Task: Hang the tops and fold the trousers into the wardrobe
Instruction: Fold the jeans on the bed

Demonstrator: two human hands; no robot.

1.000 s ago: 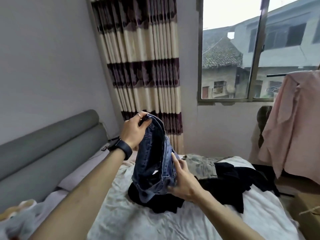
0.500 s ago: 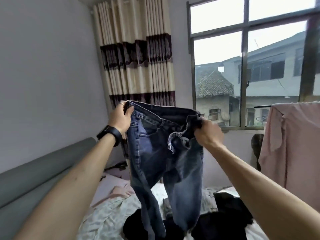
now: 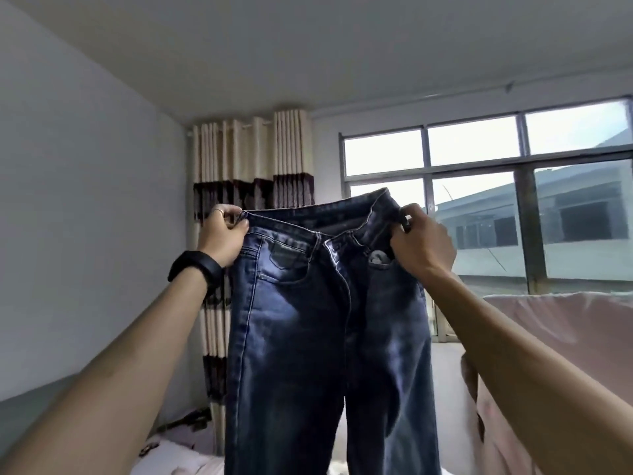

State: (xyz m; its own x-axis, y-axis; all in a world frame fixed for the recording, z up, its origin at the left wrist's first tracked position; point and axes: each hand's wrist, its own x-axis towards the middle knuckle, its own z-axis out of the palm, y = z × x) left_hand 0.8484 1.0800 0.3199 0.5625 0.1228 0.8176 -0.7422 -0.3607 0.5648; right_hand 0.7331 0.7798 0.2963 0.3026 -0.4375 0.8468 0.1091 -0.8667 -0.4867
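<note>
Right, I have the jeans (image 3: 322, 337) held up in the air at the middle of the head view, waistband on top. The legs hang straight down and run out of the frame at six o'clock. The left hand (image 3: 222, 234) sits at the nine o'clock end of the waistband. Its fingers are curled over the band and its thumb presses the denim from the near side, so it is clamped on the cloth. The right hand (image 3: 423, 241) is at the three o'clock end, fingers folded tight round the band. It grips just above a pocket where a bit of grey lining (image 3: 378, 258) pokes out. Between the two hands the band is pulled out wide, and its front edge dips below the back edge near the middle. I see a black wristband (image 3: 195, 269) on the left wrist. Behind the jeans a striped curtain (image 3: 253, 159) hangs at eleven o'clock and a window (image 3: 479, 186) fills one to three o'clock. A pink garment (image 3: 565, 337) lies at four o'clock, behind the right forearm.
</note>
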